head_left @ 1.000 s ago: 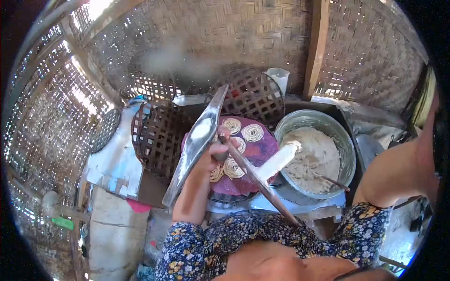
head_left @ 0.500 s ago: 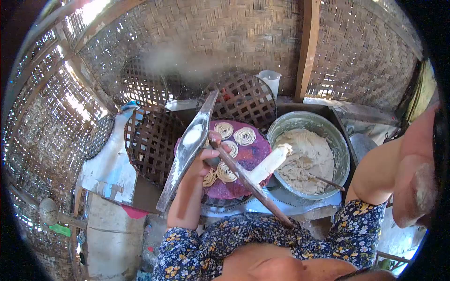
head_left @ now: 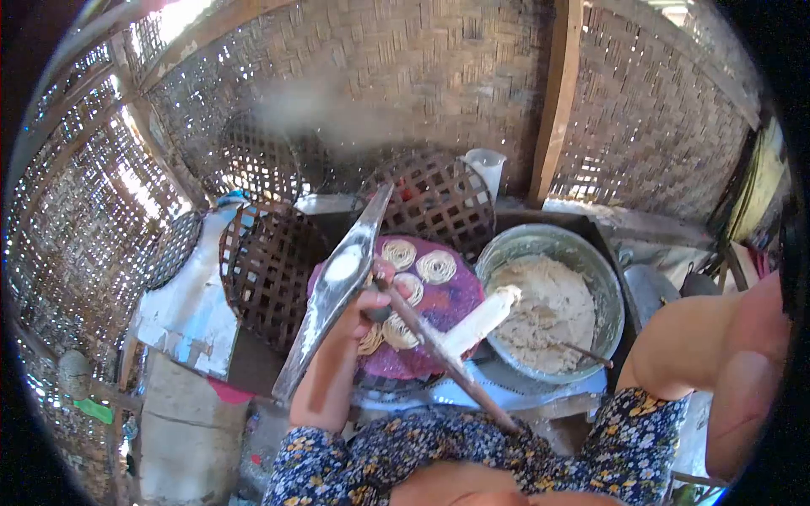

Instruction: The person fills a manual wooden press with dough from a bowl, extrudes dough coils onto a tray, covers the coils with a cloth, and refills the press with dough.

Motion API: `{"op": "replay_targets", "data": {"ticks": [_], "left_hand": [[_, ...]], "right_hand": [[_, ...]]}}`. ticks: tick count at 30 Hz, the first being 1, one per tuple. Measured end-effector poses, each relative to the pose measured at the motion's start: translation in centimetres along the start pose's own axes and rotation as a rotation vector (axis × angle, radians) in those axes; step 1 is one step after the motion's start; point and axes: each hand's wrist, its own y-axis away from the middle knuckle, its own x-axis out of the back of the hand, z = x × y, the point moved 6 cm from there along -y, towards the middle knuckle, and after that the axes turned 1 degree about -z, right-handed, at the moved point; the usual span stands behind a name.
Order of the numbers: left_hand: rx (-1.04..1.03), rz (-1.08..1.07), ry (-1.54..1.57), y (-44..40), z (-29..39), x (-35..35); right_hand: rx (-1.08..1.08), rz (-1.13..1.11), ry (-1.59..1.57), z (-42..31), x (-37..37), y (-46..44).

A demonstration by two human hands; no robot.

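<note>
My left hand (head_left: 375, 295) is closed around a two-part wooden dough press, its fingers wrapped between the parts. The long tapered body (head_left: 346, 266) has a white-filled round opening at its middle. The T-shaped plunger (head_left: 485, 320) has a dark crossbar and a dough-coated white block pointing right. Below lies a purple cloth (head_left: 405, 364) with several coiled noodle-like dough nests (head_left: 435, 266), partly hidden by my hand and the press. My right arm (head_left: 688, 337) is bent up close to the camera at the right edge; its hand is out of view.
Right of the cloth stands a metal basin (head_left: 620, 304) of pale dough (head_left: 548, 312), a stick (head_left: 582, 352) poking out of it. Dark open-weave trays (head_left: 274, 274) lean at the left and back. A white plastic jug (head_left: 486, 169) stands by the woven wall (head_left: 422, 76).
The camera view has tilted slightly, so the table and basin sit lower in the picture. The right forearm has shifted a little at the right edge. The left hand keeps its hold.
</note>
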Motion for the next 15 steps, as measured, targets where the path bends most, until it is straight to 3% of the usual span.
{"op": "replay_targets", "data": {"ticks": [3, 14, 15], "left_hand": [[-0.026, -0.107, -0.091, -0.1, 0.1, -0.4], [-0.064, -0.074, -0.015, 0.4, 0.2, -0.6], [0.05, -0.077, 0.032, 0.4, -0.2, -0.8]], "right_hand": [[-0.04, -0.026, 0.015, 0.5, -0.4, 0.9], [-0.064, -0.014, -0.027, 0.1, -1.4, 0.8], [-0.08, -0.019, -0.04, 0.1, -1.5, 0.6]]}}
